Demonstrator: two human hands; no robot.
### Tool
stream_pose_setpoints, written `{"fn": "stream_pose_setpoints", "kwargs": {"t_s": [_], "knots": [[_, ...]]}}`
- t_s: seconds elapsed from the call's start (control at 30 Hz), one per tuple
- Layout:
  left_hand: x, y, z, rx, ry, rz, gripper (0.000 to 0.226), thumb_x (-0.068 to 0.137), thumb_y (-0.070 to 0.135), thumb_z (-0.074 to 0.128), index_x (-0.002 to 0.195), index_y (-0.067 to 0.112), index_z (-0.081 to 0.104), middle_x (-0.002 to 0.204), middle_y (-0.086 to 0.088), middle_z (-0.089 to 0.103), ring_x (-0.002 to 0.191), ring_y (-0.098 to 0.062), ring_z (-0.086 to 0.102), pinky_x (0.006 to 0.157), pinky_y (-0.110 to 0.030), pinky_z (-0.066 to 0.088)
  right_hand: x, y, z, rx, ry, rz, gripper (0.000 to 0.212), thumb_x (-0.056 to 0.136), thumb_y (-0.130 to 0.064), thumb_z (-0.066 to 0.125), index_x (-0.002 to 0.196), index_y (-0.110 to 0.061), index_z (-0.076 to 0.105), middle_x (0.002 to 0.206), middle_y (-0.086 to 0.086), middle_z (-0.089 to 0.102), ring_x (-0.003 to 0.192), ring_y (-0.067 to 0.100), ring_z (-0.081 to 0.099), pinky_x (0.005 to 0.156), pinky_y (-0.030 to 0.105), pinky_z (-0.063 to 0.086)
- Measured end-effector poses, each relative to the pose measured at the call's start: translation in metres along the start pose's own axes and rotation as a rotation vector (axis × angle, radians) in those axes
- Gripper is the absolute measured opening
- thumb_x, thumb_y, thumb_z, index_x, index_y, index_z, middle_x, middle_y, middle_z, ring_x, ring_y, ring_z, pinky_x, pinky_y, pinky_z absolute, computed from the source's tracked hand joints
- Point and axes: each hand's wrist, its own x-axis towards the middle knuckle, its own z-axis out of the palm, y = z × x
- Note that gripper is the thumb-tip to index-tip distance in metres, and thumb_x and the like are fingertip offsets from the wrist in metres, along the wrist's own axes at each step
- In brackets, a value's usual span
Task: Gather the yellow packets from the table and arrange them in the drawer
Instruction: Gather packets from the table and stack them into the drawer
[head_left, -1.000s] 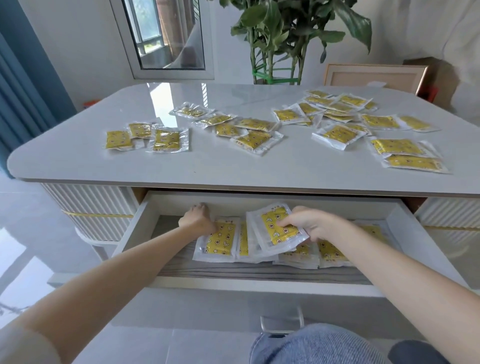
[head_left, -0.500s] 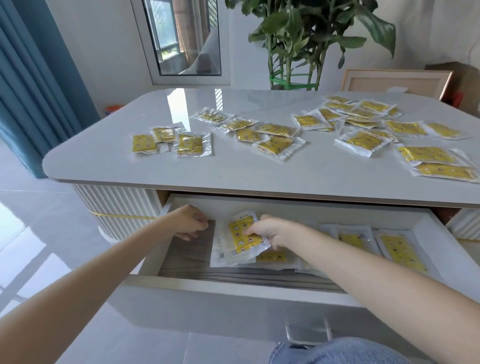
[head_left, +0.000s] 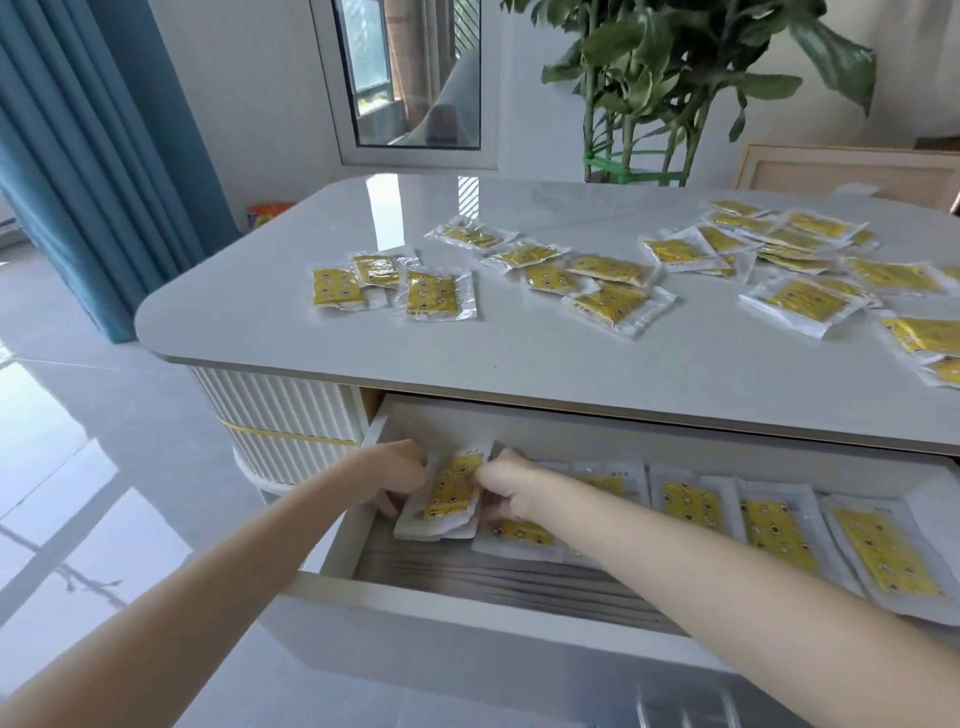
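Tabletop (head_left: 519, 356) overhangs drawer (head_left: 415, 623) and packets (head_left: 691, 506); plant (head_left: 675, 78), curtain (head_left: 104, 156) behind.

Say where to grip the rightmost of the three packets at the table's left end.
Probably pinch the packet by its wide clear right margin, coming from that side: it lies flat, and a neighbouring packet crowds its left.

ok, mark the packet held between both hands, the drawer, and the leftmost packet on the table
held packet (head_left: 453, 491): head view, yellow printed centre.
drawer (head_left: 441, 618): head view, white front wall.
leftmost table packet (head_left: 336, 287): head view, yellow middle.
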Motion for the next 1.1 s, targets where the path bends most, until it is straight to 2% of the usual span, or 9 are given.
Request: {"fn": "stream_pose_setpoints", "kwargs": {"t_s": [0.03,0.2,0.33,0.5,0.63,0.73,0.9,1.0,1.1], "knots": [[0.001,-0.001,0.000,0.005,-0.002,-0.002,0.039,0.089,-0.003,0.035,0.124,0.001,0.051,0.126,-0.025,0.048,0.123,-0.039,0.048,0.087,-0.039,0.053,-0.003,-0.002,-0.003,0.001,-0.004,0.001,0.029,0.096,0.008,0.040,0.122,0.003,0.050,0.123,0.022,0.059,0.114,0.036,0.060,0.085,0.043,0.053],[-0.002,0.000,-0.002,0.070,0.006,-0.004,0.040,0.091,-0.003,0.036,0.129,0.002,0.047,0.136,-0.024,0.042,0.120,-0.044,0.049,0.071,-0.036,0.056,-0.015,-0.009,-0.023,-0.057,-0.048,0.023,0.034,0.092,0.011,0.048,0.126,0.010,0.045,0.121,0.022,0.058,0.112,0.035,0.061,0.087,0.042,0.054],[-0.006,0.000,0.000,0.061,0.004,-0.009,0.053,0.095,0.000,0.036,0.146,0.013,0.032,0.147,-0.011,0.032,0.126,-0.037,0.045,0.086,-0.037,0.055,-0.025,-0.010,-0.029,-0.074,-0.095,0.036,0.031,0.094,0.013,0.040,0.125,0.011,0.046,0.113,0.026,0.059,0.113,0.038,0.060,0.093,0.046,0.050],[-0.013,0.000,-0.001,0.046,0.010,-0.004,0.056,0.095,-0.001,0.035,0.147,0.016,0.030,0.150,-0.010,0.030,0.130,-0.033,0.042,0.094,-0.039,0.052,-0.028,-0.005,-0.021,-0.091,-0.137,0.000,0.034,0.094,0.015,0.036,0.125,0.011,0.050,0.101,0.021,0.066,0.091,0.028,0.064,0.085,0.038,0.052],[-0.019,-0.001,-0.005,0.000,0.005,-0.001,0.055,0.093,0.002,0.040,0.146,0.014,0.032,0.146,-0.008,0.037,0.127,-0.029,0.046,0.098,-0.037,0.050,-0.032,-0.006,-0.027,-0.227,-0.160,-0.037,0.038,0.095,0.010,0.042,0.133,0.008,0.045,0.136,0.025,0.050,0.119,0.034,0.056,0.095,0.039,0.051],[-0.033,0.004,-0.010,0.002,0.007,0.038,0.055,0.092,0.010,0.049,0.145,0.018,0.035,0.141,-0.004,0.043,0.125,-0.025,0.047,0.093,-0.031,0.049,-0.046,-0.011,-0.039,-0.471,-0.194,-0.126,0.047,0.096,-0.002,0.048,0.142,-0.001,0.039,0.145,0.017,0.043,0.120,0.031,0.057,0.094,0.040,0.053],[-0.074,0.018,-0.024,0.021,0.083,0.197,0.041,0.097,0.024,0.045,0.139,0.022,0.045,0.132,-0.001,0.054,0.112,-0.016,0.057,0.085,-0.025,0.049,-0.102,-0.030,-0.065,-0.745,-0.233,-0.371,0.032,0.098,-0.020,0.049,0.129,-0.018,0.057,0.117,-0.002,0.067,0.103,0.017,0.067,0.089,0.032,0.056],[-0.104,0.029,-0.029,0.001,0.104,0.293,0.037,0.098,0.021,0.044,0.135,0.021,0.050,0.128,0.001,0.058,0.103,-0.014,0.058,0.073,-0.016,0.046,-0.126,-0.042,-0.078,-0.676,-0.200,-0.499,0.024,0.098,-0.018,0.050,0.119,-0.018,0.062,0.100,-0.003,0.072,0.091,0.016,0.068,0.083,0.030,0.057],[-0.132,0.044,-0.039,-0.097,0.168,0.398,0.029,0.097,0.020,0.048,0.124,0.020,0.058,0.118,0.003,0.064,0.099,-0.014,0.062,0.076,-0.018,0.049,-0.139,-0.055,-0.087,-0.594,-0.142,-0.593,0.021,0.097,-0.017,0.052,0.115,-0.018,0.064,0.097,-0.002,0.072,0.081,0.014,0.067,0.076,0.026,0.058]]}}
